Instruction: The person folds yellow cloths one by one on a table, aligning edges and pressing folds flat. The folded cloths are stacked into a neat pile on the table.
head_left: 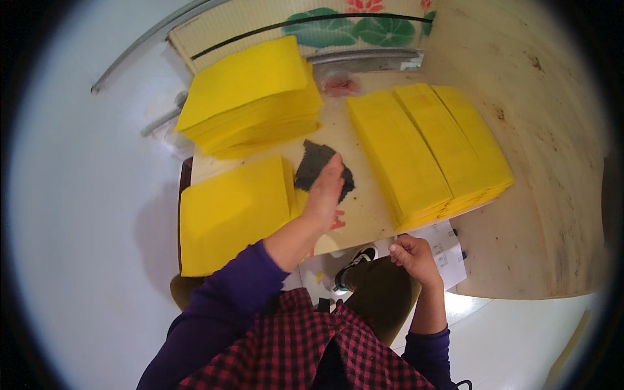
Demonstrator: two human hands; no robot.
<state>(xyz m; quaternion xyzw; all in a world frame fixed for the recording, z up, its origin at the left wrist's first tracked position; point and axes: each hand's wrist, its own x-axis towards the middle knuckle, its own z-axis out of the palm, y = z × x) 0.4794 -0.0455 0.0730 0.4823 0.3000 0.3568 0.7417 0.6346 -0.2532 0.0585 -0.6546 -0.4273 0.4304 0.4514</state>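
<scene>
A view from above of a person seated at a small pale table (364, 218) covered with stacks of yellow paper. The left hand (323, 190) is raised over the middle of the table, fingers straight and together, palm open, gripping nothing. It hovers over a black sheet (312, 164), a dark ragged-edged patch lying flat on the tabletop; whether the fingers touch it cannot be told. The right hand (413, 258), at about five o'clock from the left one, is curled into a loose fist at the near edge of the table, just beside a white printed paper (445, 250); whether it pinches that paper cannot be told.

At nine o'clock from the black sheet lies a flat yellow stack (231, 214). At eleven o'clock sits a taller yellow pile (250, 97). At three o'clock, three long overlapping rows of yellow sheets (429, 153) run toward the near right corner. The person wears purple sleeves and a red-and-black checked garment (305, 351). A black shoe (356, 262) shows below the table edge, between the two hands.
</scene>
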